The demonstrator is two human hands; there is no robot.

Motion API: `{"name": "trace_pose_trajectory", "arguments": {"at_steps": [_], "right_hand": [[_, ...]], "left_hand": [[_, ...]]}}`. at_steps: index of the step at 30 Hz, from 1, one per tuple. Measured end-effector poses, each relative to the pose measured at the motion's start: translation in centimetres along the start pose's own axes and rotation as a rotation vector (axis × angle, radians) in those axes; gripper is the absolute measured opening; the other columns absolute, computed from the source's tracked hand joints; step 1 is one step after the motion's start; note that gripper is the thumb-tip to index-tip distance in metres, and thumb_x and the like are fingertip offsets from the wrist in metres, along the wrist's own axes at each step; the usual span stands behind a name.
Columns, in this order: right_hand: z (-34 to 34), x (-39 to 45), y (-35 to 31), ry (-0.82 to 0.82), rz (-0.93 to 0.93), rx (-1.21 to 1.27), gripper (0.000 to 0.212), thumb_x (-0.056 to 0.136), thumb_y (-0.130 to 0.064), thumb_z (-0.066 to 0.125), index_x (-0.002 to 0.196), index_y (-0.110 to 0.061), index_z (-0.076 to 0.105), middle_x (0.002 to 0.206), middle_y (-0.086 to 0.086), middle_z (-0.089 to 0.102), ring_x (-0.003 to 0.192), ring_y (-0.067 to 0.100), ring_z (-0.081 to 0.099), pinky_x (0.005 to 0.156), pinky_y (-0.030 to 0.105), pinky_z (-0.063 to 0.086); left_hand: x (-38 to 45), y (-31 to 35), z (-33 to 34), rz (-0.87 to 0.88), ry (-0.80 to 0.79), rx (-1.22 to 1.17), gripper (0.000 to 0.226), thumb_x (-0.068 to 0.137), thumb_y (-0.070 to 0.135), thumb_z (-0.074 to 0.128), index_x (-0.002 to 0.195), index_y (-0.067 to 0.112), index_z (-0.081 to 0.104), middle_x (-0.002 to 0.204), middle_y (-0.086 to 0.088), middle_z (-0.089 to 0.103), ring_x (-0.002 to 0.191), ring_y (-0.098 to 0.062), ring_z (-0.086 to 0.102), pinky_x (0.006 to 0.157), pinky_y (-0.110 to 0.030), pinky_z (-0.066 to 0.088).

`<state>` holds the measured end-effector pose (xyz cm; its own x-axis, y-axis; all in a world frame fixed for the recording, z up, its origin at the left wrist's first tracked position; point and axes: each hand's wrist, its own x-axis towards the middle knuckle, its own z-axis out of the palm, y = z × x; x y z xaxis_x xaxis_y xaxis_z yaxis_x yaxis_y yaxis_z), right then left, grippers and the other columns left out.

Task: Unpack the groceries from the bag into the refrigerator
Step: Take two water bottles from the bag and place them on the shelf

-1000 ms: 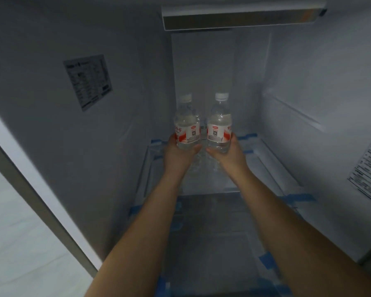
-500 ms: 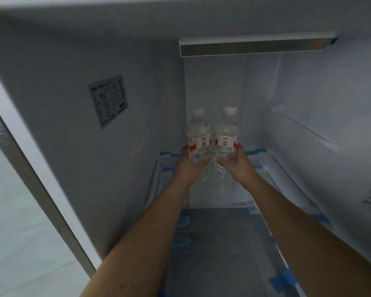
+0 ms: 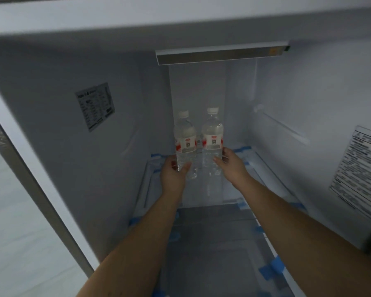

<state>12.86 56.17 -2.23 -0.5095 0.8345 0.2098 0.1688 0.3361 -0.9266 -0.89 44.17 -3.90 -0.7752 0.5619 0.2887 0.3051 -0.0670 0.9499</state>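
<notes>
Two clear water bottles with white caps and red-and-white labels stand side by side at the back of the refrigerator shelf (image 3: 263, 168). My left hand (image 3: 173, 175) is wrapped around the lower part of the left bottle (image 3: 184, 140). My right hand (image 3: 231, 163) touches the lower part of the right bottle (image 3: 212, 136), its fingers loosened around it. Both bottles stand upright with their bases on or just above the shelf. The grocery bag is out of view.
The refrigerator's white walls close in on both sides, with a printed sticker (image 3: 95, 106) on the left wall and another sticker (image 3: 360, 170) on the right. A light bar (image 3: 221, 53) hangs at the top back. Blue tape (image 3: 272, 267) marks the shelf edges.
Both hands have carried the bottles deeper toward the back wall. My right hand's grip has slackened on its bottle, and my view has tilted up and pulled back.
</notes>
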Motion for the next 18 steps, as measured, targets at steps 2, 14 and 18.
{"name": "trace_pose_trajectory", "arguments": {"at_steps": [2,14,18], "right_hand": [[0.1,-0.7,-0.4,-0.028,0.014,0.018,0.042,0.098,-0.024,0.053,0.139,-0.018,0.044,0.134,0.003,0.056,0.121,0.019,0.053,0.103,0.035,0.041],[2.0,-1.8,-1.9,-0.117,0.062,0.022,0.058,0.098,-0.024,0.053,0.149,-0.025,0.026,0.148,0.001,0.043,0.134,0.022,0.042,0.112,0.042,0.033],[1.4,-2.6,-1.7,-0.087,0.114,-0.014,0.059,0.099,-0.031,0.051,0.150,-0.019,0.025,0.153,0.003,0.035,0.137,0.024,0.037,0.105,0.031,0.031]], "left_hand": [[-0.2,0.2,0.2,0.003,0.001,0.012,0.025,0.090,0.019,0.070,0.114,0.015,0.062,0.097,0.009,0.065,0.080,0.004,0.058,0.061,-0.002,0.044],[-0.2,0.6,-0.4,-0.006,-0.132,0.111,0.040,0.095,0.014,0.061,0.134,0.013,0.055,0.121,-0.001,0.066,0.105,-0.013,0.062,0.085,-0.022,0.047],[-1.0,1.3,-1.0,-0.044,-0.151,0.158,0.038,0.095,0.018,0.059,0.132,0.014,0.052,0.125,-0.003,0.064,0.104,-0.014,0.060,0.083,-0.023,0.047]]}}
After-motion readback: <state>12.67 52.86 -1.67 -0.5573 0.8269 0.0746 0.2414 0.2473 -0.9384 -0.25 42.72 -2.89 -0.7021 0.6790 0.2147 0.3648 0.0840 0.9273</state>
